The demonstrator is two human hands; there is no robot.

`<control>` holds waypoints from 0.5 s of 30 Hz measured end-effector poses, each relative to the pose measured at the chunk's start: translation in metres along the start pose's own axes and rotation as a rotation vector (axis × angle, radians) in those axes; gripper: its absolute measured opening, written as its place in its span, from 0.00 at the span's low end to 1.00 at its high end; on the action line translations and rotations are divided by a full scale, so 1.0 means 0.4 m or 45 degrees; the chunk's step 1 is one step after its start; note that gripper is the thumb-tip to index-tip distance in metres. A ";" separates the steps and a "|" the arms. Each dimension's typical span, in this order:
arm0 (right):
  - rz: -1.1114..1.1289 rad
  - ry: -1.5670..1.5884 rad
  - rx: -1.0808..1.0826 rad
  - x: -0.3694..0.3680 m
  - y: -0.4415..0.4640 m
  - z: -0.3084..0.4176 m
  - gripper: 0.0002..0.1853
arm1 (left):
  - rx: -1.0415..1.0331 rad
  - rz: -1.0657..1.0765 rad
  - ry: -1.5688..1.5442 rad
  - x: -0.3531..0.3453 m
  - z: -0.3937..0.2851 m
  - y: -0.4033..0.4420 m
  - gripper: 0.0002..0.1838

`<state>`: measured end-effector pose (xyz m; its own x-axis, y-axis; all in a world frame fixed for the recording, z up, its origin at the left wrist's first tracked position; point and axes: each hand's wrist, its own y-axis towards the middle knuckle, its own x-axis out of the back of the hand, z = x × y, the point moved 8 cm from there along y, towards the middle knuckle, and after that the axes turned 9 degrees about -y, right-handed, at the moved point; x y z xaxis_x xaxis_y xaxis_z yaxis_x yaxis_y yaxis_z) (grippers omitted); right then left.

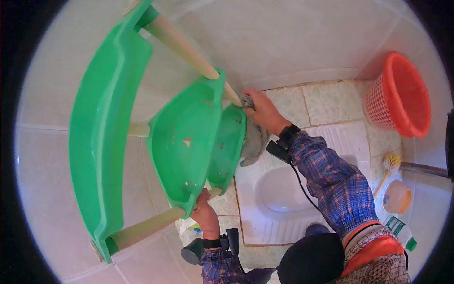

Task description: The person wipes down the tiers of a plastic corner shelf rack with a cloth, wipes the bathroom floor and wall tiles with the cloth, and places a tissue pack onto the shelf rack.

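Observation:
A green plastic corner shelf with several tiers and cream posts stands tilted in the view at the left. Small pale specks and marks lie on its middle tier. My right hand is closed on a grey cloth, beside the far post and the lowest tier. Part of the cloth bunches above my fingers and the rest hangs below them. My left hand grips the near corner of the shelf by the post, its fingers partly hidden behind the green rim.
A white squat toilet is set in the tiled floor under my right arm. At the right are a red-orange basket, a yellow-bristled brush, a small tub and a green-capped bottle. Tiled walls stand close behind the shelf.

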<state>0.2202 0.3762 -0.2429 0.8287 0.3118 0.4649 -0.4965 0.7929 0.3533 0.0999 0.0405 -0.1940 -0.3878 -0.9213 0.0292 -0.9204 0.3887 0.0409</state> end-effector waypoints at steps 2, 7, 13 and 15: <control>0.126 0.057 -0.022 -0.040 -0.004 -0.032 0.25 | -0.003 -0.051 0.005 -0.030 -0.030 -0.001 0.07; 0.294 -0.231 0.049 -0.048 -0.084 0.001 0.22 | -0.037 -0.006 0.034 0.011 0.021 0.013 0.00; 0.055 -0.522 0.481 -0.044 -0.077 0.206 0.14 | -0.029 -0.015 0.036 0.000 0.002 0.007 0.03; 0.048 -0.718 0.632 -0.062 -0.072 0.219 0.13 | -0.031 -0.062 0.016 -0.024 -0.021 0.004 0.07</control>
<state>0.1913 0.2996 -0.1935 0.6172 -0.0870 0.7820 -0.6908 0.4158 0.5915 0.1025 0.0499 -0.1859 -0.3420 -0.9389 0.0393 -0.9366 0.3440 0.0667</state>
